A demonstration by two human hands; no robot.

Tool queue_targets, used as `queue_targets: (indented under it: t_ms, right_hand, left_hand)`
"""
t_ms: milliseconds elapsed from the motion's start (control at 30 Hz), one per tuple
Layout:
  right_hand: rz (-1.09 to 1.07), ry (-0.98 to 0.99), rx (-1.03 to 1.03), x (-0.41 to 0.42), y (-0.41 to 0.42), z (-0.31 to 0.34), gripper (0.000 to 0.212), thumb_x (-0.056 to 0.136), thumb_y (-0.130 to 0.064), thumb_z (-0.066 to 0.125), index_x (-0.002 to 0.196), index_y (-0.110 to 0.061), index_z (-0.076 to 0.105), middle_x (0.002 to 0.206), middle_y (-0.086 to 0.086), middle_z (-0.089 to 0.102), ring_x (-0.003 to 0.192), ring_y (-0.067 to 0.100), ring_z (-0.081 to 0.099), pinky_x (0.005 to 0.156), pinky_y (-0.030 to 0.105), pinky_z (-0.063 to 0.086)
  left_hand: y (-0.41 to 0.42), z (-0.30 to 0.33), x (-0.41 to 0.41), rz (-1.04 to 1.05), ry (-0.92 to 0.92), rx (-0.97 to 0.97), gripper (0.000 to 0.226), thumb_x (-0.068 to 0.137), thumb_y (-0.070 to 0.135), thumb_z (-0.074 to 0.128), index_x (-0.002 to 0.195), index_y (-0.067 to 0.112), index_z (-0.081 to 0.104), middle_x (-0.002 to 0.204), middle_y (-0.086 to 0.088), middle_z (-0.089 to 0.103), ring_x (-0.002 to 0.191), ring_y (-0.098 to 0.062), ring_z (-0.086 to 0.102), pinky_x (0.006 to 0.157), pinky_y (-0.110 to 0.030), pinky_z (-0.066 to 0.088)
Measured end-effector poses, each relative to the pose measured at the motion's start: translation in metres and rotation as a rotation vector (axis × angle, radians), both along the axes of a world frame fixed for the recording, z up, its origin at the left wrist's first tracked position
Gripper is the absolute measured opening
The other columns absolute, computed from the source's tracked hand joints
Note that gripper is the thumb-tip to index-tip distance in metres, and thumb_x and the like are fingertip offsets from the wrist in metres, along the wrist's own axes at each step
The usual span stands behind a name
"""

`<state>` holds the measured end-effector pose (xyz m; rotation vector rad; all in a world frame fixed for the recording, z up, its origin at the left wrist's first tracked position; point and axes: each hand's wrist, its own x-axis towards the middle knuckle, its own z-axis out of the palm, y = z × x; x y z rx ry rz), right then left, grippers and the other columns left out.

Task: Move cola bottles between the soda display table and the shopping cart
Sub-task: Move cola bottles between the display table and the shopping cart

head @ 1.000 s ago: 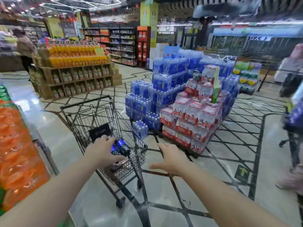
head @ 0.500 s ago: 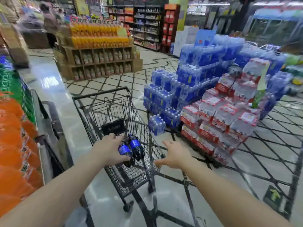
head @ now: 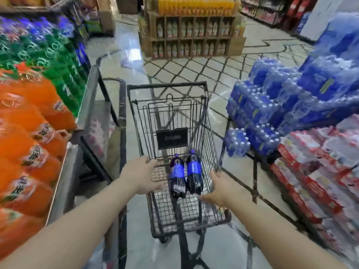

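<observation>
Two dark cola bottles with blue labels lie side by side in the black wire shopping cart (head: 167, 88), the left bottle (head: 177, 175) and the right bottle (head: 194, 171), caps pointing away from me. My left hand (head: 142, 174) hovers with straight fingers just left of the bottles, over the basket. My right hand (head: 219, 188) is spread at the cart's right side, near its rim. Neither hand holds anything. The soda display table (head: 85, 105) runs along the left, packed with orange, green and blue-topped soda bottles.
Stacks of blue-wrapped water packs (head: 272, 105) and red-and-white packs (head: 314, 162) stand on the floor at the right. A cardboard display of orange drinks (head: 192, 26) blocks the aisle straight ahead. Tiled floor lies between them.
My view has swung left, so the cart now sits centred and the soda table is close on the left. My left hand has let go of the bottles, which now lie in the cart.
</observation>
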<state>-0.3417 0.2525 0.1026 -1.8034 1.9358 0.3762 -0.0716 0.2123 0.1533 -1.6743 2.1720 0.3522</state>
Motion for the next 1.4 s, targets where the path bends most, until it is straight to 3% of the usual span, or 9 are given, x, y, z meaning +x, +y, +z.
queue_targets:
  t_ms: [133,333,533,767,967,1067,1233,1333,1400]
  right_hand:
    - [0.100,0.040,0.045,-0.022,-0.044,-0.039,0.109,0.080,-0.075,0.068,0.162,-0.024,0.017,0.165,0.010,0.029,0.151,0.031,0.029,0.120,0.051,0.033]
    - [0.133,0.021,0.105,-0.031,-0.096,-0.083,0.112,0.081,-0.072,0.069,0.163,-0.023,0.012,0.168,0.010,0.023,0.155,0.031,0.019,0.126,0.051,0.020]
    - [-0.018,-0.054,0.128,-0.022,-0.141,-0.139,0.109,0.076,-0.076,0.070,0.159,-0.021,0.024,0.157,0.007,0.040,0.144,0.028,0.037,0.116,0.045,0.039]
    - [-0.184,-0.145,0.234,0.020,-0.169,-0.228,0.112,0.079,-0.075,0.068,0.161,-0.015,0.021,0.163,0.005,0.033,0.150,0.026,0.031,0.118,0.045,0.037]
    - [-0.362,-0.196,0.291,0.051,-0.202,-0.310,0.102,0.075,-0.077,0.071,0.146,-0.010,0.043,0.140,0.009,0.055,0.128,0.027,0.054,0.102,0.042,0.052]
    - [-0.499,-0.270,0.255,0.069,-0.218,-0.351,0.092,0.071,-0.068,0.081,0.135,-0.011,0.049,0.129,0.010,0.060,0.122,0.030,0.057,0.099,0.044,0.053]
    - [-0.680,-0.303,0.104,0.109,-0.230,-0.403,0.105,0.071,-0.047,0.089,0.145,0.004,0.035,0.144,0.023,0.049,0.133,0.038,0.047,0.112,0.045,0.042]
    - [-0.573,-0.125,-0.013,0.128,-0.223,-0.415,0.096,0.069,-0.036,0.090,0.139,0.007,0.040,0.133,0.023,0.049,0.122,0.040,0.050,0.108,0.046,0.043]
    - [-0.511,-0.094,-0.018,0.134,-0.217,-0.417,0.100,0.068,-0.033,0.090,0.145,0.003,0.037,0.141,0.020,0.043,0.126,0.038,0.045,0.108,0.050,0.039]
  left_hand:
    - [-0.036,-0.033,-0.023,0.045,-0.041,0.076,0.107,0.084,0.088,0.053,0.167,0.032,0.017,0.169,-0.012,0.027,0.152,-0.033,0.033,0.117,-0.047,0.039]
    - [-0.096,-0.082,-0.046,0.043,-0.038,0.182,0.102,0.087,0.081,0.057,0.167,0.033,0.015,0.170,-0.011,0.023,0.153,-0.032,0.033,0.116,-0.051,0.043]
    - [-0.169,-0.147,-0.045,-0.031,-0.062,0.260,0.100,0.084,0.083,0.059,0.164,0.032,0.024,0.159,-0.007,0.037,0.145,-0.029,0.041,0.112,-0.051,0.046]
    - [-0.248,-0.239,-0.042,-0.186,-0.163,0.362,0.099,0.087,0.079,0.059,0.164,0.028,0.025,0.161,-0.011,0.036,0.148,-0.032,0.037,0.114,-0.054,0.041]
    - [-0.302,-0.320,-0.030,-0.187,-0.189,0.449,0.096,0.087,0.081,0.058,0.161,0.028,0.031,0.160,-0.011,0.037,0.147,-0.034,0.038,0.115,-0.055,0.041]
    - [-0.318,-0.355,-0.026,-0.158,-0.209,0.479,0.096,0.088,0.078,0.061,0.163,0.026,0.029,0.163,-0.013,0.035,0.148,-0.036,0.039,0.115,-0.055,0.042]
    - [-0.328,-0.416,-0.021,0.107,-0.052,0.563,0.099,0.091,0.076,0.061,0.164,0.018,0.027,0.166,-0.018,0.033,0.148,-0.040,0.042,0.118,-0.052,0.040]
    - [-0.333,-0.444,-0.021,0.367,0.134,0.597,0.117,0.084,0.088,0.053,0.166,0.012,0.022,0.168,-0.018,0.031,0.153,-0.040,0.035,0.123,-0.048,0.035]
    - [-0.335,-0.458,-0.026,0.582,0.256,0.586,0.125,0.077,0.090,0.060,0.164,0.009,0.024,0.166,-0.017,0.037,0.151,-0.037,0.038,0.121,-0.045,0.036]
